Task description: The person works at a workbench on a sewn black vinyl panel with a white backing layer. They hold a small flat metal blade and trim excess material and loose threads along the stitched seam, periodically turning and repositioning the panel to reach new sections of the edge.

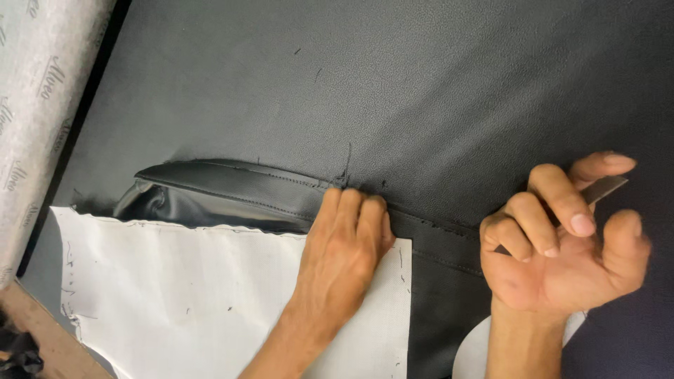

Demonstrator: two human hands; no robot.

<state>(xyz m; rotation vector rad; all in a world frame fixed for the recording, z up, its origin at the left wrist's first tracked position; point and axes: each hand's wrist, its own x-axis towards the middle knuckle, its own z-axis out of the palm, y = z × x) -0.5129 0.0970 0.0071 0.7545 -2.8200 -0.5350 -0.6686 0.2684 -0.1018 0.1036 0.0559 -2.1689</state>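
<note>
Pressing flat, your left hand (344, 242) pinned the stitched seam (281, 188) of the black leather piece (435, 91) beside its white backing (196, 295); your right hand (562, 242) curled around a thin metal blade (602, 188) near the sheet's right edge.

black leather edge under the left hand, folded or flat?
Folded. The leather is turned over into a stitched seam, white backing showing below; left hand presses on it.

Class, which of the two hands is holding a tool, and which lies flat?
The right hand holds a thin metal blade between its fingers, palm turned up; the left hand presses flat on the stitched black leather.
</note>
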